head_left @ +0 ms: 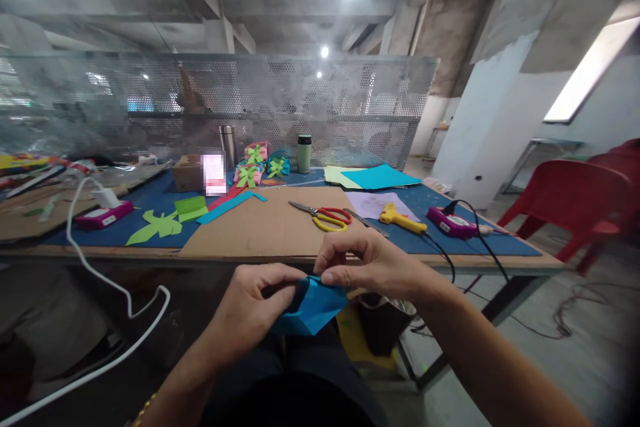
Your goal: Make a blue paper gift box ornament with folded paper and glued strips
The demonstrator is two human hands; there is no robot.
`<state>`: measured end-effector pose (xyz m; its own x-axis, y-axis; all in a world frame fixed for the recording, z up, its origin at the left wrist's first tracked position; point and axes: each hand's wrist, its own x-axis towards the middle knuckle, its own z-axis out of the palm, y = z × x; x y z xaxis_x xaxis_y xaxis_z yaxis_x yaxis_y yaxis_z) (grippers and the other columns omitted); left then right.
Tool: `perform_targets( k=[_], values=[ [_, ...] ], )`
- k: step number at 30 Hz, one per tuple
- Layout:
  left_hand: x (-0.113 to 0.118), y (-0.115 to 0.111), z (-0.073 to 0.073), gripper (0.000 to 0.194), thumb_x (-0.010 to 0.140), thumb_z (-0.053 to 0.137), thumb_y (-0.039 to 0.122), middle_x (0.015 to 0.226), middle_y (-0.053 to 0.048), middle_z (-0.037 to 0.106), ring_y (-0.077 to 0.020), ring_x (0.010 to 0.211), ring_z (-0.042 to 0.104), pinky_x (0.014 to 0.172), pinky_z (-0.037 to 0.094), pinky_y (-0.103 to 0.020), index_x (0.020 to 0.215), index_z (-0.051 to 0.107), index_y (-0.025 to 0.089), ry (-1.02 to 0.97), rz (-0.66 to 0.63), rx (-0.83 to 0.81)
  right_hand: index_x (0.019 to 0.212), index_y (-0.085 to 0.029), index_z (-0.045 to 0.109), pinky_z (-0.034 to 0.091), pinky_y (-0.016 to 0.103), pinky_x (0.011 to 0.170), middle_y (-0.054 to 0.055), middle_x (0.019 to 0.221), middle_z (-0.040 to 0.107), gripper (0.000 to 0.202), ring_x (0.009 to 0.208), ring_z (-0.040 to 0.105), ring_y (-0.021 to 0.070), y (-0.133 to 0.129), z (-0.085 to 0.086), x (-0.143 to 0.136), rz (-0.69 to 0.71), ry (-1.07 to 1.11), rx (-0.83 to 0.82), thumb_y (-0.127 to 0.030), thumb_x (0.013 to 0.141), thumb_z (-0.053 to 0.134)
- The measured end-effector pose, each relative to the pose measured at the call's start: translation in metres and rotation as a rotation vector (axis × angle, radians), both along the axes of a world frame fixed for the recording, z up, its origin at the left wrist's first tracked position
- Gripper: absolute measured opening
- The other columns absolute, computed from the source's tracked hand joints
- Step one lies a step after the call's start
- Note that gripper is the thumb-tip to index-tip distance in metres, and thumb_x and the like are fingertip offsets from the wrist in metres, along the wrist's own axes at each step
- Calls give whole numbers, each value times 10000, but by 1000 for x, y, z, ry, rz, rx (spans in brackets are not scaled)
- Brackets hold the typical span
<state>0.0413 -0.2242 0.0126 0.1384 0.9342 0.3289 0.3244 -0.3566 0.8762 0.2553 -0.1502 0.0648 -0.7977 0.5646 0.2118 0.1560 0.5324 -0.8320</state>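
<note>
On the left, a green leaf-shaped cut-out (155, 227) lies flat on the counter (500, 247), beyond the left hand (245, 300). That hand's fingers are closed on the left side of a blue folded piece (315, 313), thumb and fingertips pinching close to its upper edge. The piece is held over the lap, just in front of the counter's near edge. It looks like paper or thin card, so it should be very light, stiff enough to keep its creases but easy to dent, crumple or tear; it is unlikely to be slippery. The folded upper edge, where the layers seem to meet, looks the firmest place for a light pinch, while the broad lower face would probably buckle under a squeeze. At the right end of that edge, the fingers of the right hand (385, 267) are closed in a pinch, thumb against the paper; how many layers they take in, I cannot tell. Past them on the counter are scissors (333, 217) with red and yellow handles and, farther right, a yellow glue gun (403, 219).
</note>
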Motion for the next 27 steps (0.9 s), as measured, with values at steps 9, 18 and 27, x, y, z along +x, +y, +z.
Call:
perform_targets(
  k=[9, 18, 27],
  values=[
    [1, -3, 1, 265, 830, 625, 177, 927, -49, 794, -198, 812, 728, 713, 559, -239, 1017, 810, 212, -23, -19, -6, 877, -144, 719, 447, 215, 614, 14, 763, 648, 342, 705, 559, 118, -14, 3, -1, -54, -49, 130, -485, 863, 695],
    [1, -7, 3, 252, 835, 635, 181, 915, -48, 792, -199, 822, 723, 724, 548, -239, 1013, 811, 204, -19, -40, -37, 893, -143, 738, 440, 215, 640, 22, 788, 667, 245, 724, 585, 116, -16, 2, 0, -23, -60, 233, -374, 918, 660],
    [2, -8, 4, 270, 847, 619, 159, 923, -28, 794, -170, 790, 718, 702, 540, -220, 1033, 804, 222, 39, -30, 9, 850, -170, 716, 413, 255, 689, 14, 783, 655, 120, 732, 574, 125, -29, 2, -2, -146, -120, 516, -230, 920, 640]
  ],
)
